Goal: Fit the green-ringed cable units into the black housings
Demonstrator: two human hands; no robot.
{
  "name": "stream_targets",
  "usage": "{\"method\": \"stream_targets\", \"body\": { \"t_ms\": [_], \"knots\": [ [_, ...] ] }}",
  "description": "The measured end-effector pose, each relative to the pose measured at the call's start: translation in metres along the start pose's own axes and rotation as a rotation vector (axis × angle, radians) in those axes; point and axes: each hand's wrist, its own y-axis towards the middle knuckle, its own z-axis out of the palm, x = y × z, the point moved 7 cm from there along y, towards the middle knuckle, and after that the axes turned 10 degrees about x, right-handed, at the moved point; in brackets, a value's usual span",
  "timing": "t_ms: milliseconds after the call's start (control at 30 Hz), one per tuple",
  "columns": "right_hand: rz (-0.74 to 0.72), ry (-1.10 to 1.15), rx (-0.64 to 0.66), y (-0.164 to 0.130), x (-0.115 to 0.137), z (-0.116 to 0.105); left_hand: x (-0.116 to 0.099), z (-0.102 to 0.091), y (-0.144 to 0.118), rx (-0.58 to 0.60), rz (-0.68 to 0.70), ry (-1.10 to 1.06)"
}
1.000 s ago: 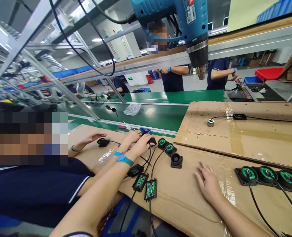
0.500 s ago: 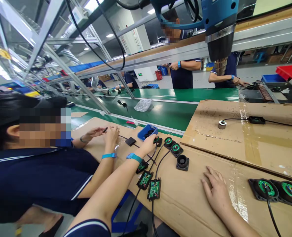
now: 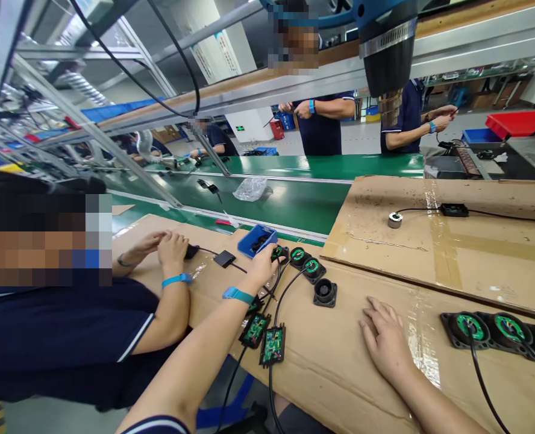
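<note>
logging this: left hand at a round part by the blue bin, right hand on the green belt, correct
In the head view, the right hand is on cardboard, not the green belt; the left hand is at a round part by the blue bin.

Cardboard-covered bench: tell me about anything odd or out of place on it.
One black round housing looks odd: no green ring or cable shows in it, unlike the green-ringed housings beside it. Dark specks also dot the far cardboard sheet.
</note>
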Motion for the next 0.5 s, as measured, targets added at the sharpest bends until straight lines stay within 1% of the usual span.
{"method": "stream_targets", "body": {
  "t_ms": [167, 233, 333, 500],
  "knots": [
    [0.001, -0.005, 0.008, 0.0, 0.0, 0.0, 0.011, -0.001, 0.003, -0.034, -0.008, 0.014],
    [0.008, -0.008, 0.007, 0.0, 0.0, 0.0, 0.015, 0.0, 0.006, -0.022, -0.001, 0.017],
    [0.011, -0.005, 0.005, 0.0, 0.0, 0.0, 0.016, 0.001, 0.01, 0.011, 0.037, 0.015],
    [0.008, 0.004, 0.013, 0.001, 0.001, -0.001, 0.014, 0.007, 0.011, 0.007, 0.048, 0.028]
  ]
}}
